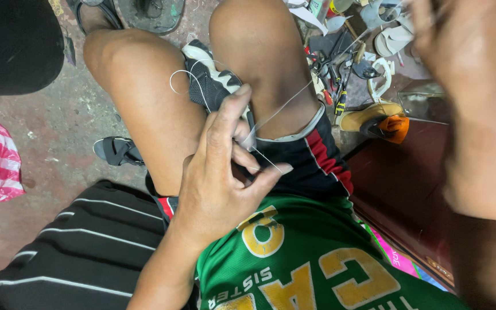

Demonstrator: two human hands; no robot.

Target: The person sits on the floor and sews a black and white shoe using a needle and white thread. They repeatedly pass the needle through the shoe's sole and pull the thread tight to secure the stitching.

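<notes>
Shoe half hidden btwn knees, left hand pinching thread, right hand blurred.

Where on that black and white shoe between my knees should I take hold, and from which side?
Probably grip the shoe by its black upper, coming down from above. Both knees wall in its sides, and the left hand already covers its near end, so only the top is open.
</notes>
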